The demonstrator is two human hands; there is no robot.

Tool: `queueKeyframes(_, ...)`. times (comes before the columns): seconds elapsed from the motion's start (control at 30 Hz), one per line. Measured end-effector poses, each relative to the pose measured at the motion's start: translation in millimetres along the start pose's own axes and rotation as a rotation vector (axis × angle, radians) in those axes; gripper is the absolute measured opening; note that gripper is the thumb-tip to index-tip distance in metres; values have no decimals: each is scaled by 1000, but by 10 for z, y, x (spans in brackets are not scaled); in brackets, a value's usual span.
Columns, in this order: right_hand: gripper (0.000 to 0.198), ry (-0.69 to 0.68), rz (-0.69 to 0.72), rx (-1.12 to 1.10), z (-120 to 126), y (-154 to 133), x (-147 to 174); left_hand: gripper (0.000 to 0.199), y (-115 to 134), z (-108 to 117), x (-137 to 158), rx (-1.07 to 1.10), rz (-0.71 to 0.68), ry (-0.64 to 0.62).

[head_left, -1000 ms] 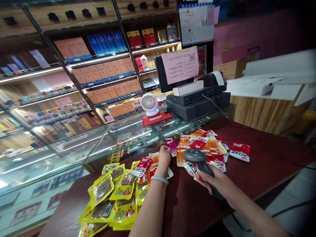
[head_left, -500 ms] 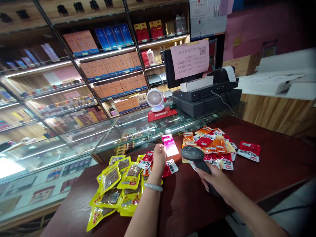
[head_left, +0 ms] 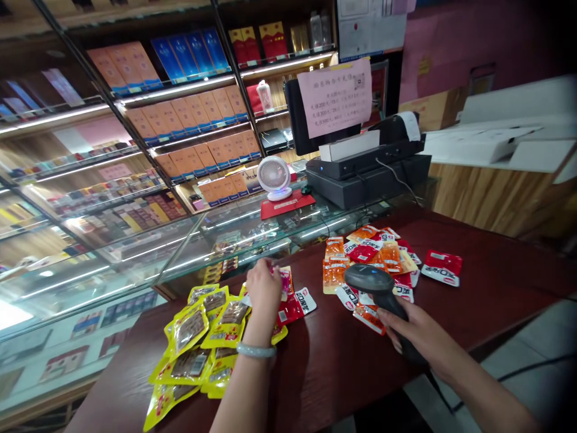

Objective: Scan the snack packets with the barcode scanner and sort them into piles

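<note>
Your left hand (head_left: 265,290) has carried the pink packet (head_left: 285,281) leftward. On the table (head_left: 311,361), yellow packs (head_left: 192,331) pile toward the far-left corner; your right hand (head_left: 412,331) grips a scanner (head_left: 370,279) by the near edge; your left pinches that packet near the far edge

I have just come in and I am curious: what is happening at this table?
Someone's right hand holds a dark handheld scanner in front of a pile of orange and red packets. The left hand is just beyond the yellow packets, with a pink packet at its fingers; whether it grips it is unclear. One red packet lies apart, right of the pile.
</note>
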State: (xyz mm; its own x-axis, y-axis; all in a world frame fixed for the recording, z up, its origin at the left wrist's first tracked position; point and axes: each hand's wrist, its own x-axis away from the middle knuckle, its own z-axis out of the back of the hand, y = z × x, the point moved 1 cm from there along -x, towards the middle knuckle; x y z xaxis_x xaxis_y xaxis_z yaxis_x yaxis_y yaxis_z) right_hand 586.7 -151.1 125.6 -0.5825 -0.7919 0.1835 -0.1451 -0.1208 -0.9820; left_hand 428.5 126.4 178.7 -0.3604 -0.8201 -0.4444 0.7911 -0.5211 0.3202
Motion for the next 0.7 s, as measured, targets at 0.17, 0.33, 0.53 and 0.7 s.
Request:
queueKeyframes(0.17, 49, 3, -27, -26, 21, 19, 34, 37, 690, -425, 152, -17, -217, -336)
queueKeyframes(0.33, 53, 31, -17, -18, 34, 56, 71, 52, 1049, -763, 294, -98, -225, -406)
queueKeyframes(0.53, 57, 22, -25, -24, 76, 148, 61, 31, 995, -919, 213, 77, -103, -531)
queueKeyframes(0.7, 59, 10, -33, -6, 60, 139, 60, 16, 728, -977, 89, 549, 123, -427)
